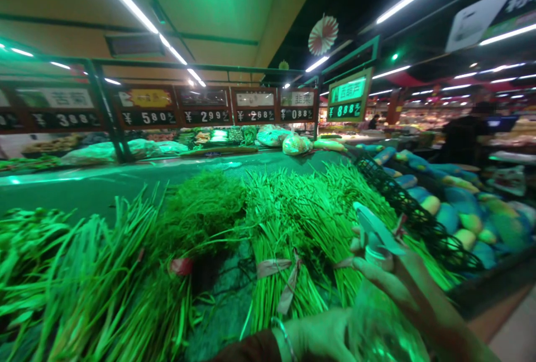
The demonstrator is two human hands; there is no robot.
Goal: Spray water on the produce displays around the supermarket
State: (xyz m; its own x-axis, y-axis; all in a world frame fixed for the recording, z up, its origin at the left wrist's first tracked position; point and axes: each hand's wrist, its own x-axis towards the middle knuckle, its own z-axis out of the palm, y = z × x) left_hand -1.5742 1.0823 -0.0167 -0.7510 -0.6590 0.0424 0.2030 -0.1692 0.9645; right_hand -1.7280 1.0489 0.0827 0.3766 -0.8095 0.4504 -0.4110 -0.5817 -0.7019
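Observation:
A clear spray bottle [379,325] with a pale trigger head [372,228] is held over the bundled greens at the lower right. My right hand [412,284] is closed round its neck, fingers at the trigger. From the left, my left hand [320,331], with a bracelet on the wrist, grips the bottle's body; its fingertips are partly hidden. Just beyond lie bundles of thin green stalks [274,222] tied with pale bands [288,278]. Left of them sits a heap of feathery greens [201,205].
Long leafy greens [92,261] fill the left. A black plastic mesh divider [422,222] separates the stalks from blue-wrapped produce [456,205]. Price signs [205,108] hang above the back ledge, where bagged vegetables [295,143] lie. A person [467,133] in dark clothes stands at the far right.

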